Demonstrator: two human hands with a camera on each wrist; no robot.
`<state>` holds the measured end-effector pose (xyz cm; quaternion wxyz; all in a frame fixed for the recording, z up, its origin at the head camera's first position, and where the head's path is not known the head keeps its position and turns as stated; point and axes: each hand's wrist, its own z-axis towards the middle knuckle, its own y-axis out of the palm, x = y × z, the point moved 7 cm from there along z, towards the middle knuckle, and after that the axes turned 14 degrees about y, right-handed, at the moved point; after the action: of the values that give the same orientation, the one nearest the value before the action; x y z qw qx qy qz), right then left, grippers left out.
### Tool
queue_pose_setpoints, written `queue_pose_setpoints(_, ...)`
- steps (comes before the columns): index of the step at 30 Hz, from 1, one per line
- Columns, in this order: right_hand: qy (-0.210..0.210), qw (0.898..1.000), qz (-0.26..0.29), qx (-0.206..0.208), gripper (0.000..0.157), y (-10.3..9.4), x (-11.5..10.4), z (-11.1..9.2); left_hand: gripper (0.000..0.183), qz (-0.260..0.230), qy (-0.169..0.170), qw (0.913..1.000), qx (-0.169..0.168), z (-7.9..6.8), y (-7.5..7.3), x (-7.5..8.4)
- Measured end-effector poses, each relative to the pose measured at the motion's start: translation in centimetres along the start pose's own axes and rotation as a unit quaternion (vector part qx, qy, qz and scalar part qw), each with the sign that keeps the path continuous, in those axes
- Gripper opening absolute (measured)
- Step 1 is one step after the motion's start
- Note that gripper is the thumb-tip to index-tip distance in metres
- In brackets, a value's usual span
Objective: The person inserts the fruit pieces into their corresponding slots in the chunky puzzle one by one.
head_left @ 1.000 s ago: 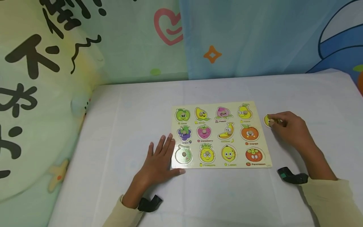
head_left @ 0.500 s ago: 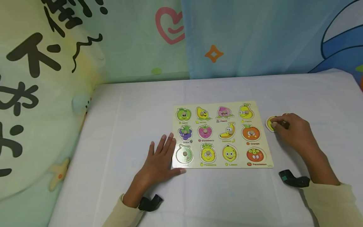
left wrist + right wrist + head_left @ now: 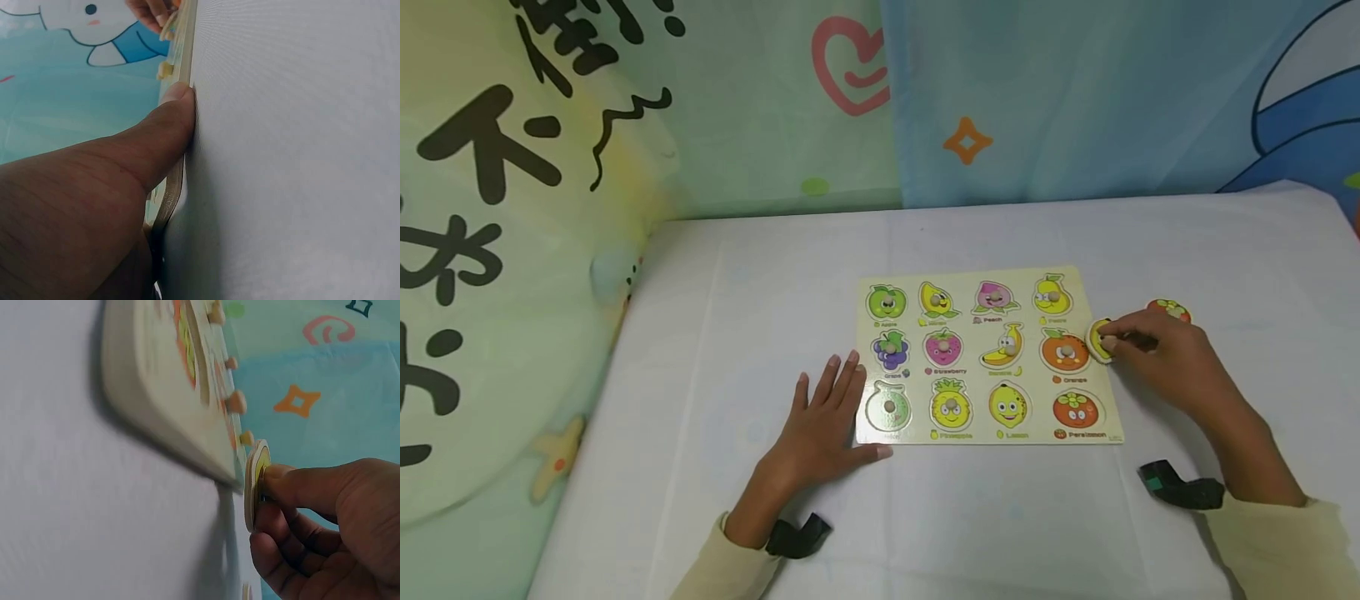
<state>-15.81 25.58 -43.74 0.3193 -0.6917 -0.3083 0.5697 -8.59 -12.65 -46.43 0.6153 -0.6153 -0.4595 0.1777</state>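
My right hand pinches a yellow puzzle piece between thumb and fingers, beside the right edge of the fruit puzzle board. In the right wrist view the thin wooden piece stands tilted on edge, above the cloth; its picture is mostly hidden. My left hand lies with straight fingers against the board's left edge, its thumb along the front edge. The left wrist view has that thumb touching the board's side. Behind my right hand lies a red puzzle piece with green spots, partly covered.
A white cloth covers the table around the board. Several knobs stick up from the board. Printed curtains hang behind and to the left. Each wrist carries a black strap mount.
My right hand has picked up the yellow puzzle piece from the cloth and shifted it left to the board's edge, uncovering the red piece behind. My left hand stays in place.
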Motion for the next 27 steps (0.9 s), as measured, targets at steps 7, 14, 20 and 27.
queue_pose_setpoints(7,-0.038,0.999,0.030,-0.009,0.019,0.7,-2.1,-1.1,0.107,0.000,-0.005,1.0000,-0.005,0.0,0.2,-0.1)
queue_pose_setpoints(14,-0.084,0.994,0.052,-0.042,0.016,2.3,-4.3,-2.1,0.107,0.000,-0.005,1.0000,-0.001,0.1,0.1,-0.1)
queue_pose_setpoints(20,-0.101,0.989,0.057,-0.087,0.015,4.0,-5.9,-2.6,0.107,-0.001,-0.005,1.0000,-0.002,0.0,0.3,-0.2)
queue_pose_setpoints(27,-0.137,0.980,0.070,-0.129,0.014,5.9,-7.1,-3.3,0.108,-0.002,-0.007,1.0000,-0.006,0.1,0.3,-0.2)
